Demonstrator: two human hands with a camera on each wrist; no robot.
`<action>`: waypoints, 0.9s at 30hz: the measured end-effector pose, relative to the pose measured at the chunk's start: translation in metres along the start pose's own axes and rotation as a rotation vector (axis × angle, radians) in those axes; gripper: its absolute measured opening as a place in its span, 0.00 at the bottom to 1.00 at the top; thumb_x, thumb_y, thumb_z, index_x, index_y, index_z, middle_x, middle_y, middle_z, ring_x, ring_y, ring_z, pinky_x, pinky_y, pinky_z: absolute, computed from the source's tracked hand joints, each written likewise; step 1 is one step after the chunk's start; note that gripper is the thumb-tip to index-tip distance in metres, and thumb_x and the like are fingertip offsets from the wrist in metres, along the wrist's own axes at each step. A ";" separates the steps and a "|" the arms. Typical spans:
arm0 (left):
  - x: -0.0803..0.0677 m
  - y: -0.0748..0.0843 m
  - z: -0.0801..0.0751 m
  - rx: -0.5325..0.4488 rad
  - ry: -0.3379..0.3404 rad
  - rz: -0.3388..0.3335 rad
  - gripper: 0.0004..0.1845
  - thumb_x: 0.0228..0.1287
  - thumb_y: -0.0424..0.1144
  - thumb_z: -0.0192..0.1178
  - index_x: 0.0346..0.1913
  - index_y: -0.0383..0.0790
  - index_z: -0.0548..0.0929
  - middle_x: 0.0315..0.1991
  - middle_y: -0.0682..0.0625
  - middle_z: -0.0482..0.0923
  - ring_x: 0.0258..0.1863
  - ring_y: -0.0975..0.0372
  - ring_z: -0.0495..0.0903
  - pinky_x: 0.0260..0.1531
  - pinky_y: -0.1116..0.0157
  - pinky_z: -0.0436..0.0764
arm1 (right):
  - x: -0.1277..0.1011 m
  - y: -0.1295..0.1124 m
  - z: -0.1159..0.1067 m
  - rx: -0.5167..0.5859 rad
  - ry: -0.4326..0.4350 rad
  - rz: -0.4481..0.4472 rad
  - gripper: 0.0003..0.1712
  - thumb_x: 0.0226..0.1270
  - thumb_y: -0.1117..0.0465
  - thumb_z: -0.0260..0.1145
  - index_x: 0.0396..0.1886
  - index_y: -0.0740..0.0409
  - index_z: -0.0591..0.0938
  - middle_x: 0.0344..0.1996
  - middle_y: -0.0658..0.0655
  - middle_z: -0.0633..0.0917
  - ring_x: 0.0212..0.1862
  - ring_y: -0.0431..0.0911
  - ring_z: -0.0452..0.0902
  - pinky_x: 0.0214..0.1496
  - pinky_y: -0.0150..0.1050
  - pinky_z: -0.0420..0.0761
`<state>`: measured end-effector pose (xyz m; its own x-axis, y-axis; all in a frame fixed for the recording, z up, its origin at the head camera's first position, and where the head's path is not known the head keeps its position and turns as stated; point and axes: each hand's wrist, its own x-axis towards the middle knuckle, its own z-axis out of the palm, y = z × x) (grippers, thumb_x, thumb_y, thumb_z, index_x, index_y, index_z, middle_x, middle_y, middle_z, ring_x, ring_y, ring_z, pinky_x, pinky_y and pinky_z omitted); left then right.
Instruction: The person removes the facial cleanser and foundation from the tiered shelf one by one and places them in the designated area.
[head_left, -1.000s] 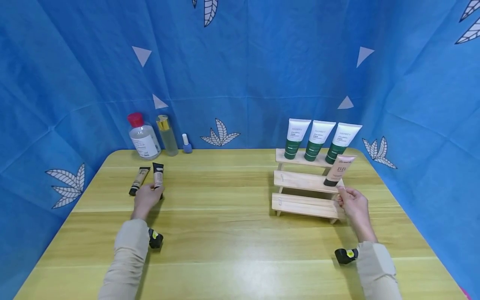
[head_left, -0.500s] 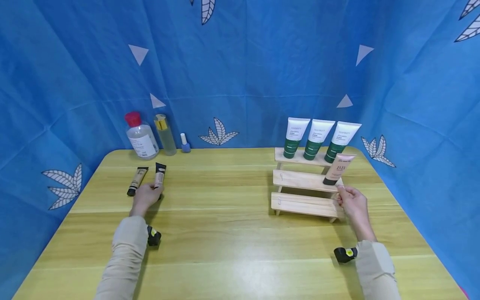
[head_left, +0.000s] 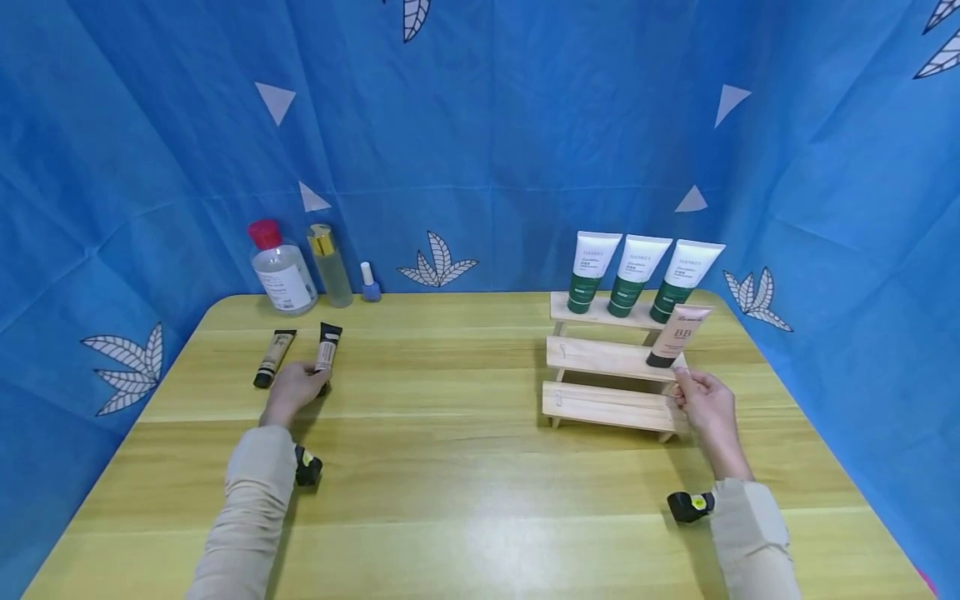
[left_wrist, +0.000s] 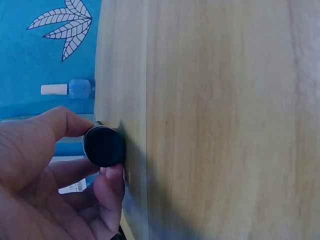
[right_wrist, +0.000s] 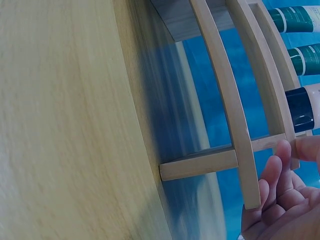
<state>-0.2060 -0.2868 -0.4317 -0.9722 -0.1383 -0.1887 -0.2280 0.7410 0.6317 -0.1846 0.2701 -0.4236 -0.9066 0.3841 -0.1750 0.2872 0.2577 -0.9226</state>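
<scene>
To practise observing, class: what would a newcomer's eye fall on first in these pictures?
Three green tubes stand in a row atop the wooden rack at right, a BB tube one step lower. The right hand grips the rack's right end. On the table's left, the left hand holds a small black-capped tube.

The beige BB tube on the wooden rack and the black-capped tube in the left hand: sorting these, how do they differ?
The beige BB tube stands cap-down, leaning, on the rack; the black-capped tube is gripped by the left hand at table level. The BB tube looks wider and pinker. Both have dark caps.
</scene>
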 end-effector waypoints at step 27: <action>-0.001 -0.004 0.007 -0.029 0.128 -0.062 0.24 0.70 0.39 0.46 0.59 0.21 0.71 0.55 0.28 0.73 0.52 0.41 0.74 0.50 0.48 0.73 | 0.001 0.002 0.000 0.005 -0.011 0.005 0.33 0.73 0.47 0.51 0.63 0.71 0.65 0.23 0.39 0.77 0.28 0.31 0.72 0.30 0.24 0.75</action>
<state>-0.2041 -0.2853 -0.4389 -0.9546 -0.2673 -0.1318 -0.2875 0.7093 0.6436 -0.1851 0.2712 -0.4259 -0.9085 0.3754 -0.1837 0.2905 0.2511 -0.9233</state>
